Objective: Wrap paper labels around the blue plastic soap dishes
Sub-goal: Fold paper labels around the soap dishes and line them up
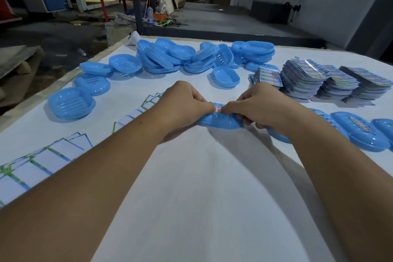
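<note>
Currently my left hand (187, 100) and right hand (255, 106) both pinch the paper label (218, 109) over the blue soap dish (219, 122). Dish judged light, rigid, slippery; grip the rims. Label is thin and tears easily.

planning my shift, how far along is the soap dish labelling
Early on. Done: a few labelled blue plastic soap dishes lie at right. In hand: both hands, left and right, hold one blue dish and its paper label. Left: the heap of bare blue dishes and stacked printed labels.
</note>
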